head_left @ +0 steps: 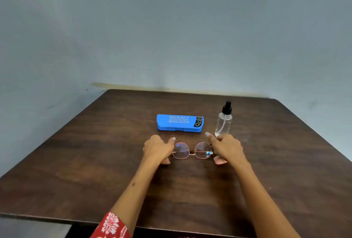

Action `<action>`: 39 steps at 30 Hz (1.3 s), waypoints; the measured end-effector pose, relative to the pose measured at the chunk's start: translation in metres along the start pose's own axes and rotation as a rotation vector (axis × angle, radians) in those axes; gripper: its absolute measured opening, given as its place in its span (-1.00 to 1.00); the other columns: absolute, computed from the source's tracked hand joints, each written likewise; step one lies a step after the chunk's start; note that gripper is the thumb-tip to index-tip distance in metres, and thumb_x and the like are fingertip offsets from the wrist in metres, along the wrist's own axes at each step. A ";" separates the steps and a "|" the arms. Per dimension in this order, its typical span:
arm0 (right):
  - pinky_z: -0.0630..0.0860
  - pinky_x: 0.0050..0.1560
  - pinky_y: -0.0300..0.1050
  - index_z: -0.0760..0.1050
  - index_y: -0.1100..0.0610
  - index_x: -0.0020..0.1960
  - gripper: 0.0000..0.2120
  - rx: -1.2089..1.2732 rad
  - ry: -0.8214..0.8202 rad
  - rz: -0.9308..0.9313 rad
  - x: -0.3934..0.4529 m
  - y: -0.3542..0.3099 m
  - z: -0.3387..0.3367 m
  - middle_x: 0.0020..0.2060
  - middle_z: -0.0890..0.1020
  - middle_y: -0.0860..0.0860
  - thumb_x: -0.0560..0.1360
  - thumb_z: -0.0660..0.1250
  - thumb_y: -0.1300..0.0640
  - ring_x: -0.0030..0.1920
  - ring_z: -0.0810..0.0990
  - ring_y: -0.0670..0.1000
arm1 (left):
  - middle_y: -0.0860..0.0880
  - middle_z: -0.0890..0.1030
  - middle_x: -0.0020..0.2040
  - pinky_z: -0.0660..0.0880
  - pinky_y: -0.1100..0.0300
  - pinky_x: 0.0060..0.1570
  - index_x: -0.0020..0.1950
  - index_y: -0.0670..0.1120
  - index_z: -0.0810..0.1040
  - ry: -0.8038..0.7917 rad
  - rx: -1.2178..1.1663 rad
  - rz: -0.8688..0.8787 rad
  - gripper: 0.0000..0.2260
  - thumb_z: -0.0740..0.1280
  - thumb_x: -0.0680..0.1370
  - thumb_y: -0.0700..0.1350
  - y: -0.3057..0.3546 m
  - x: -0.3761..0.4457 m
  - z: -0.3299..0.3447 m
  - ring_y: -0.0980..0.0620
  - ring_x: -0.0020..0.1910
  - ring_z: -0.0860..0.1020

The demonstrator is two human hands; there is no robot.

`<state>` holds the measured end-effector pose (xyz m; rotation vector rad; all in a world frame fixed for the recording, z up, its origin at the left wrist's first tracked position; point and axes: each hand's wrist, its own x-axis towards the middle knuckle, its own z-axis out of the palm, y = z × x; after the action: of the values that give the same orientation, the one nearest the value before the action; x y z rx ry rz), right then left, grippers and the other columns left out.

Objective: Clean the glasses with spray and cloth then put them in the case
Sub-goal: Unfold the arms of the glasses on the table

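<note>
1. The glasses (192, 151) sit just below the middle of the frame, over the dark wooden table (76, 161), with both round lenses facing the camera and the rose-gold rims clearly seen.
2. The left hand (158, 149) is at the left end of the frame; its fingers curl round that end, forefinger stretched along the top of the left rim and thumb below it, so it grips the glasses.
3. The right hand (226, 148) holds the right end the same way, forefinger raised above the right rim and thumb under it, pinching the glasses.
4. The glasses thus lie directly between the two hands, touched by both. Whether they rest on the table or are lifted slightly off it cannot be told.
5. The blue case (180, 123) lies closed on the table just above the glasses in the frame, with printed lettering on its lid.
6. The clear spray bottle (223, 121) with a black nozzle stands upright right of the case, just above the right hand.
7. A red patterned sleeve (112, 226) shows at the bottom edge on the left arm.
8. A grey-blue wall (171, 28) fills the upper half.
</note>
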<state>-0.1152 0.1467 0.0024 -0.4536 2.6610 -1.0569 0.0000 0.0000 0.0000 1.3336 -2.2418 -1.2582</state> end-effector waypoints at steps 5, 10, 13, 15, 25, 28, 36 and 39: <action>0.63 -0.08 0.00 0.60 0.12 -0.25 -0.81 0.278 -0.080 0.035 0.004 0.008 -0.002 -0.26 0.67 0.08 0.41 0.44 0.00 -0.34 0.68 0.10 | -0.12 0.60 -0.10 0.64 0.15 -0.23 -0.05 -0.19 0.57 -0.090 -0.330 -0.064 -0.75 0.42 0.46 0.00 -0.001 0.004 0.005 0.00 -0.40 0.65; 0.64 -0.13 -0.06 0.61 0.21 -0.24 -0.92 0.442 -0.056 -0.020 -0.009 0.020 -0.007 -0.31 0.67 0.06 0.39 0.45 0.21 -0.37 0.67 0.03 | -0.12 0.62 -0.10 0.63 0.13 -0.14 -0.13 -0.15 0.57 -0.092 -0.457 -0.008 -0.88 0.44 0.45 -0.11 -0.004 -0.001 0.007 0.02 -0.22 0.64; 0.63 -0.03 0.00 0.62 0.18 -0.29 -0.93 0.459 -0.010 -0.064 -0.014 0.028 -0.007 -0.43 0.64 0.04 0.37 0.45 0.25 -0.32 0.66 0.01 | -0.06 0.63 -0.09 0.62 0.09 -0.06 -0.12 -0.09 0.59 -0.104 -0.406 0.082 -0.89 0.48 0.41 -0.18 -0.006 -0.004 0.010 0.04 -0.14 0.64; 0.62 -0.03 -0.01 0.62 0.13 -0.31 -0.91 0.449 0.012 -0.094 -0.016 0.031 -0.007 -0.42 0.65 0.01 0.34 0.45 0.27 -0.31 0.65 0.00 | -0.01 0.63 -0.11 0.61 0.12 -0.04 -0.13 -0.03 0.60 -0.064 -0.288 0.191 -0.87 0.49 0.39 -0.19 -0.009 -0.006 0.013 0.06 -0.13 0.63; 0.51 -0.16 -0.16 0.54 -0.08 -0.24 -0.85 0.039 0.120 -0.216 -0.024 0.026 0.001 -0.28 0.63 -0.14 0.31 0.43 0.16 -0.17 0.60 -0.06 | 0.12 0.64 -0.23 0.46 0.45 -0.16 -0.18 -0.05 0.66 0.126 -0.076 0.598 -0.90 0.44 0.40 -0.25 -0.022 -0.013 0.036 0.21 -0.20 0.58; 0.47 -0.16 -0.15 0.58 -0.08 -0.10 -0.84 -0.100 0.145 -0.223 -0.028 0.022 0.004 -0.17 0.64 -0.12 0.34 0.39 0.07 -0.08 0.57 -0.01 | 0.09 0.64 -0.18 0.51 0.37 -0.11 -0.14 -0.05 0.65 0.137 -0.059 0.636 -0.89 0.44 0.41 -0.24 -0.022 -0.011 0.039 0.19 -0.18 0.59; 0.41 -0.05 -0.16 0.61 -0.05 0.01 -0.85 -0.214 0.219 -0.578 -0.030 0.018 0.024 -0.09 0.52 -0.10 0.46 0.36 0.08 -0.02 0.44 -0.02 | 0.10 0.62 -0.18 0.47 0.44 -0.14 -0.12 -0.05 0.64 0.161 -0.030 0.677 -0.89 0.44 0.41 -0.24 -0.023 -0.014 0.039 0.21 -0.18 0.57; 0.39 -0.16 -0.20 0.62 -0.04 -0.04 -0.87 -0.198 0.287 -0.571 -0.030 0.021 0.025 -0.16 0.47 -0.10 0.44 0.38 0.13 -0.06 0.44 -0.04 | 0.12 0.61 -0.19 0.48 0.43 -0.13 -0.12 -0.05 0.63 0.152 -0.033 0.682 -0.89 0.44 0.41 -0.23 -0.023 -0.015 0.039 0.21 -0.17 0.57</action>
<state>-0.0834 0.1569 -0.0263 -1.2460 2.9835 -1.0615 -0.0005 0.0283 -0.0383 0.5320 -2.2521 -0.8987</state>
